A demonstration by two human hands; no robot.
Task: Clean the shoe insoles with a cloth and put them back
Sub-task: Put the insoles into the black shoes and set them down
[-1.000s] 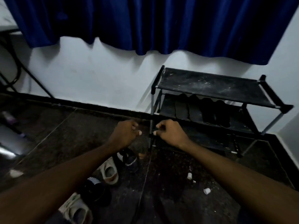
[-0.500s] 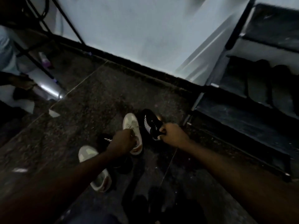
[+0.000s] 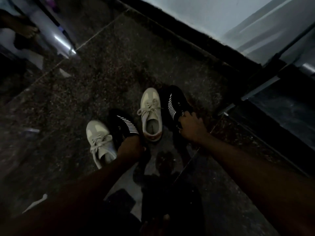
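The right hand's (image 3: 192,128) fingers (image 3: 185,116) are curled over the collar of the far black knit sneaker with white stripes (image 3: 177,103), gripping it at the heel end; its toe points away towards the wall. The left hand (image 3: 132,147) shows only its back. Its fingers are tucked under at the heel of the near black knit sneaker with white stripes (image 3: 124,125) and appear closed on it, though the grip itself is hidden in the dim light.

Between the two black sneakers stands the far beige lace-up sneaker (image 3: 150,106), upright and touching the far black one along its right side. A grey insole (image 3: 152,128) shows inside its opening. The near beige lace-up sneaker (image 3: 100,138) lies just left of the near black one, its heel covered by the left forearm.

All four shoes sit on a dark speckled stone floor (image 3: 102,82). At the far right is the grey metal frame of a shoe rack (image 3: 255,92), with a dark skirting strip (image 3: 187,36) below a white wall (image 3: 204,14) behind it. A shiny metal tube (image 3: 56,36) slants across the far left.
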